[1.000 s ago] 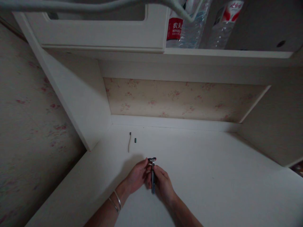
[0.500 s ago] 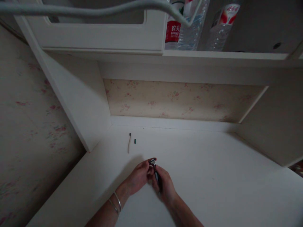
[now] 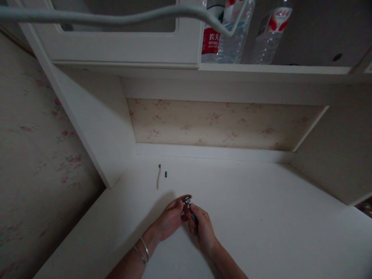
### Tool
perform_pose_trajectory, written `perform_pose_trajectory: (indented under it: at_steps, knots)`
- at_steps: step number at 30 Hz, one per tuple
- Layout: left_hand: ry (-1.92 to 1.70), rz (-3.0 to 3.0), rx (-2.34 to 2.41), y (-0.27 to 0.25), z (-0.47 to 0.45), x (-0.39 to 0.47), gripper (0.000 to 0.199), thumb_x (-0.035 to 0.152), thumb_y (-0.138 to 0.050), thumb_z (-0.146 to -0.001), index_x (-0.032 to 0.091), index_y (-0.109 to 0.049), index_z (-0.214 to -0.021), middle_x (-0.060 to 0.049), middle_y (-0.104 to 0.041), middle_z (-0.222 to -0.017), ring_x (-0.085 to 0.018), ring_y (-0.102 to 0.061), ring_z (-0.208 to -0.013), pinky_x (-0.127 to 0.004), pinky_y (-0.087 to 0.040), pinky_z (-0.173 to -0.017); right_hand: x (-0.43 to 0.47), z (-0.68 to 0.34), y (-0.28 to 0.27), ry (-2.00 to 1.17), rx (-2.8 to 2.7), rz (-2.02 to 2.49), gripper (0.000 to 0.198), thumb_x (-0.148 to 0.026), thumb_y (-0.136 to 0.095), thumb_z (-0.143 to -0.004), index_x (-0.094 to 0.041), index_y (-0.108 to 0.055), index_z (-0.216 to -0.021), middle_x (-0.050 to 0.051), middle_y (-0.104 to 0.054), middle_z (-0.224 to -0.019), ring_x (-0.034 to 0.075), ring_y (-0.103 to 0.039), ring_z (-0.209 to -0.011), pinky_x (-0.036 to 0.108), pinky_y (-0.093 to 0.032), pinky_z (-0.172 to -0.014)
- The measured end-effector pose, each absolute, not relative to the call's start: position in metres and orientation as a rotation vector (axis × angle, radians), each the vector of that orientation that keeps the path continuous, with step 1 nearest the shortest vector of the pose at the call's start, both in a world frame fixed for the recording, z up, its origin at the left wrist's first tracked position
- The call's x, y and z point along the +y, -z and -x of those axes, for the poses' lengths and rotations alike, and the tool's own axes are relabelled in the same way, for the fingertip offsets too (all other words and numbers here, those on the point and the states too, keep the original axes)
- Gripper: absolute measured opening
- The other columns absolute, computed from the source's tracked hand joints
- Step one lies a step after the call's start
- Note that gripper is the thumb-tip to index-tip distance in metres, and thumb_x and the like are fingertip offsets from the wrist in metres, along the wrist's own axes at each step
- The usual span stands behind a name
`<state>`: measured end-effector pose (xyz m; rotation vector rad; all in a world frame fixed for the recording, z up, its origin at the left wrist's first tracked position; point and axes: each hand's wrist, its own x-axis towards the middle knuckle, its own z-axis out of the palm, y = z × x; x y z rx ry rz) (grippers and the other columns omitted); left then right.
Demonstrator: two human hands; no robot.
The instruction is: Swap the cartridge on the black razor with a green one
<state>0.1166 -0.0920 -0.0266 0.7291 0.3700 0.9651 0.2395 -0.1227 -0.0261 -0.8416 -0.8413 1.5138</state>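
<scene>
Razor [image 3: 193,217], T-shaped, dark with silver-toned parts, held in both hands above the near middle of a white desk [image 3: 247,205]; whether any part touches the desktop cannot be told. Long axis: diagonal, from upper left to lower right of the view. Head [image 3: 186,199] at the far end, pointing away from the person and somewhat left; set crosswise to the handle, its right end tipped farther off. Butt end directed back toward the person and to the right, largely hidden in the palm.

Grip, right hand [image 3: 204,226]: closed round the handle, thumb laid along the upper side, remaining fingers curled beneath; little gap visible. Grip, left hand [image 3: 171,220]: narrow pinch at the head, thumb on the near side, forefinger stretched along the far side; exact contact of the other fingers too dim to tell. Silver bangles [image 3: 144,248] on the left wrist.

Pale thin stick [image 3: 158,180], dark-tipped at its far end, lying on the desk beyond the left hand, roughly lengthwise to the view. Small dark green piece [image 3: 166,174], just right of the stick, apart from it. Clear bottles [image 3: 234,42] with red-and-white labels, on the shelf [image 3: 270,69] above.
</scene>
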Motion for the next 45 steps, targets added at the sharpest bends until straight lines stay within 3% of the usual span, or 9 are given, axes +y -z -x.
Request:
perform_pose_trajectory:
  at_steps: [7, 16, 22, 29, 35, 40, 45]
  knots:
    - [-0.973, -0.720, 0.408, 0.025, -0.117, -0.093, 0.034, 0.032, -0.063, -0.085, 0.018, -0.061, -0.115, -0.006, -0.062, -0.087, -0.016, -0.057, -0.078, -0.031, -0.042, -0.075, -0.122, -0.240, 0.025, -1.467, -0.856, 0.891, 0.051, -0.061, -0.060, -0.078, -0.016, -0.050, -0.057, -0.007, -0.035, -0.038, 0.005, -0.025, -0.034, 0.019, -0.017, -0.035]
    - [-1.071, -0.633, 0.441, 0.023, -0.117, -0.089, 0.031, 0.035, -0.064, -0.083, 0.018, -0.064, -0.109, -0.004, -0.056, -0.090, -0.011, -0.049, -0.071, -0.024, -0.039, -0.065, -0.124, -0.239, 0.020, -1.499, -0.819, 0.863, 0.051, -0.061, -0.060, -0.078, -0.016, -0.050, -0.055, -0.006, -0.035, -0.040, 0.006, -0.024, -0.036, 0.020, -0.016, -0.036]
    - [-1.183, -0.550, 0.489, 0.022, -0.114, -0.083, 0.031, 0.037, -0.065, -0.082, 0.016, -0.065, -0.106, -0.002, -0.050, -0.088, -0.007, -0.041, -0.064, -0.021, -0.035, -0.057, -0.120, -0.253, 0.017, -1.493, -0.789, 0.767, 0.043, -0.055, -0.053, -0.084, -0.013, -0.062, -0.078, -0.004, -0.041, -0.049, 0.008, -0.031, -0.042, 0.020, -0.022, -0.041]
    - [-1.185, -0.549, 0.522, 0.021, -0.115, -0.082, 0.034, 0.039, -0.067, -0.080, 0.015, -0.065, -0.104, -0.001, -0.049, -0.086, -0.006, -0.041, -0.064, -0.020, -0.036, -0.056, -0.116, -0.258, 0.019, -1.439, -0.765, 0.746, 0.036, -0.049, -0.051, -0.084, -0.015, -0.061, -0.079, -0.005, -0.039, -0.052, 0.010, -0.032, -0.044, 0.022, -0.025, -0.044]
    - [-1.202, -0.622, 0.603, 0.021, -0.117, -0.082, 0.038, 0.041, -0.071, -0.075, 0.015, -0.066, -0.102, 0.000, -0.049, -0.084, -0.005, -0.040, -0.061, -0.019, -0.034, -0.056, -0.108, -0.269, 0.018, -0.994, -1.102, 1.204, 0.033, -0.050, -0.053, -0.085, -0.018, -0.062, -0.085, -0.002, -0.052, -0.061, 0.014, -0.046, -0.054, 0.023, -0.034, -0.050]
    - [-1.265, -0.955, 0.862, 0.020, -0.119, -0.086, 0.040, 0.046, -0.064, -0.080, 0.016, -0.064, -0.105, 0.002, -0.044, -0.068, -0.009, -0.038, -0.059, -0.021, -0.031, -0.054, -0.096, -0.298, 0.021, -0.522, -1.390, 1.676, 0.034, -0.049, -0.051, -0.086, -0.019, -0.064, -0.094, 0.004, -0.066, -0.073, 0.018, -0.058, -0.058, 0.027, -0.038, -0.056]
    - [-1.409, -1.446, 1.070, 0.014, -0.119, -0.092, 0.032, 0.042, -0.069, -0.075, 0.018, -0.067, -0.096, -0.001, -0.050, -0.080, -0.013, -0.045, -0.066, -0.024, -0.038, -0.061, -0.091, -0.315, 0.026, -0.285, -1.580, 1.935, 0.028, -0.038, -0.046, -0.090, -0.020, -0.067, -0.090, 0.007, -0.070, -0.079, 0.021, -0.064, -0.070, 0.026, -0.038, -0.060]
